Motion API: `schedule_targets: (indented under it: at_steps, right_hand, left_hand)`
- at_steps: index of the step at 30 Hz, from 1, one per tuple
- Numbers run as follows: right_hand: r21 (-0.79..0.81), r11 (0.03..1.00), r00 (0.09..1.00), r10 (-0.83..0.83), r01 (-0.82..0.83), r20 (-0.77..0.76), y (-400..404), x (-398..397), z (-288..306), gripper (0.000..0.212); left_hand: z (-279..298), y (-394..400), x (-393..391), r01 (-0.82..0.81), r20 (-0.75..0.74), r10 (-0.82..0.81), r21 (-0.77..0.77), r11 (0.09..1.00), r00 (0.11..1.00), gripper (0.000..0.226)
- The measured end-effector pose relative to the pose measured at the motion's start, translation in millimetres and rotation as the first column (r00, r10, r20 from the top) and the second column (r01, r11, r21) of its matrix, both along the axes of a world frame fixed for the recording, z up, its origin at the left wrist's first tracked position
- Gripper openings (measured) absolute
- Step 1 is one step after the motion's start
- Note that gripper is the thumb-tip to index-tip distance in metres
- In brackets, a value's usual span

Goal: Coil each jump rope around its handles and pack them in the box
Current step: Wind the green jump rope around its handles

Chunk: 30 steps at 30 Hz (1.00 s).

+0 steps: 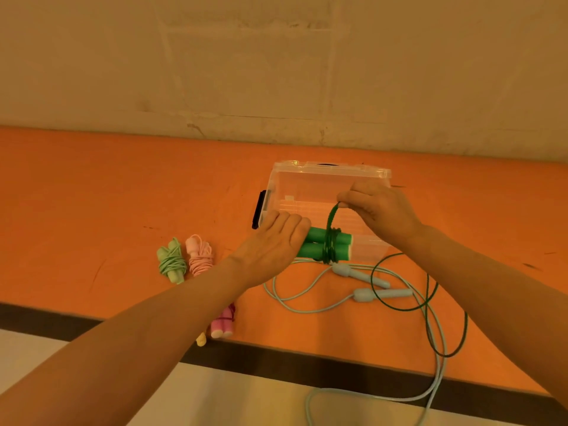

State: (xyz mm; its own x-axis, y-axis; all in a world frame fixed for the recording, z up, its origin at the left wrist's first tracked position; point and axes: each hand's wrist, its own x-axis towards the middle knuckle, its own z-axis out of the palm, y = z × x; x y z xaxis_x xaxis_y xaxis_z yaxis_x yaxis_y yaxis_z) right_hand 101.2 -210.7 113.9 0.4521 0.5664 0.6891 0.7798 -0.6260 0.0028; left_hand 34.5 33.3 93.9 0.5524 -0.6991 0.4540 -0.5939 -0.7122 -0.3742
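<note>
— What have your hands got?

— My left hand (276, 238) grips the two bright green foam handles (325, 245) side by side, just in front of the clear plastic box (310, 186). My right hand (381, 210) pinches the dark green cord (333, 216), a few turns wound round them.

— And the rest?

— Its slack loops on the orange counter (92, 195) to the right, crossing the uncoiled pale blue rope (368, 279).

At centre frame, a left hand (276, 238) grips two dark green handles (319, 244) side by side, while the right hand (378, 210) pinches their green rope (333, 219), already looped around them. Behind sits a clear plastic box (322, 182) on an orange table (123, 195). Lower left lie coiled light green (171, 264) and pink ropes (199, 256); lower right, a loose pale blue rope (368, 278).
</note>
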Motion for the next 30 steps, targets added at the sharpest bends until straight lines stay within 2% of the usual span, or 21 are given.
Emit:
schedule_targets:
  at_steps: [3, 7, 11, 14, 16, 21, 26, 30]
  right_hand:
    - [0.040, 0.998, 0.993, -0.037, 0.042, -0.108, -2, -1, -9, 0.054]
    - [0.041, 0.996, 0.986, -0.075, 0.082, -0.151, 3, 1, -10, 0.039]
    - [0.033, 0.996, 0.985, -0.078, 0.083, -0.151, -2, 3, -15, 0.028]
    - [-0.030, 0.998, 0.987, -0.067, 0.063, -0.146, -9, -2, -21, 0.032]
    - [-0.051, 0.995, 0.986, -0.094, 0.088, -0.136, -13, -3, -21, 0.036]
    - [-0.145, 0.982, 0.988, -0.134, 0.121, -0.078, -18, -8, -29, 0.041]
    - [-0.370, 0.915, 0.974, -0.209, 0.162, -0.091, -11, -20, -45, 0.041]
    - [-0.483, 0.864, 0.926, -0.287, 0.139, -0.246, 1, -28, -55, 0.061]
  left_hand:
    - [4, 9, 6, -0.014, 0.003, 0.014, -0.053, 0.998, 1.000, 0.025]
    - [13, 17, 16, -0.021, -0.029, 0.016, -0.164, 0.986, 0.999, 0.046]
    - [17, 28, 19, 0.051, 0.011, -0.050, -0.196, 0.979, 0.999, 0.032]
    - [19, 41, 23, 0.134, 0.050, -0.127, -0.178, 0.975, 0.991, 0.032]
    - [22, 49, 25, 0.134, 0.075, -0.123, -0.167, 0.977, 0.990, 0.030]
    - [18, 52, 27, 0.048, 0.057, -0.042, -0.116, 0.992, 0.997, 0.028]
    - [7, 47, 34, -0.163, 0.011, 0.165, -0.094, 0.982, 0.986, 0.042]
    - [2, 40, 34, -0.217, -0.040, 0.214, -0.107, 0.970, 0.976, 0.063]
